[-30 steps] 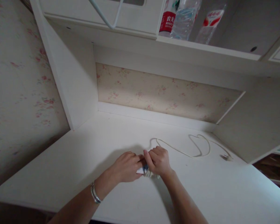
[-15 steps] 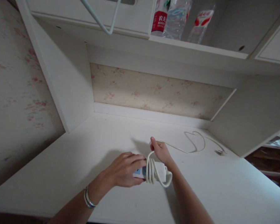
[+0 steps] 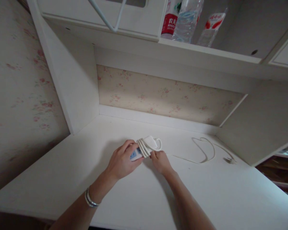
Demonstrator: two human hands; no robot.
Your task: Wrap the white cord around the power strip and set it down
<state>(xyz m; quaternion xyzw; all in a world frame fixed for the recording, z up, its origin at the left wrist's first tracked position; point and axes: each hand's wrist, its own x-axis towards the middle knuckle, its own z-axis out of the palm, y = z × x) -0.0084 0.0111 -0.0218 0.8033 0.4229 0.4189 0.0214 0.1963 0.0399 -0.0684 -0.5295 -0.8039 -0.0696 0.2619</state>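
A white power strip is over the middle of a white desk, slanted, one end toward 2 o'clock and the other toward 8 o'clock; whether its underside touches the desk cannot be told. The left hand, at its 8 o'clock end, is wrapped around it, thumb below and fingers above, with blue sockets showing between them. The cord is wound in several turns around the strip's middle, and a small loop of it bends out at the 2 o'clock end. The right hand, just beside the turns at 4 o'clock, is closed with curled fingers on the cord; the exact pinch is hidden. From there the cord runs across the desk toward 3 o'clock, curves into a wide bend and ends in a plug lying well apart from the hands. A silvery bracelet circles the left wrist, at 7 o'clock from the strip. Up at 1 o'clock, plastic bottles stand on a shelf.
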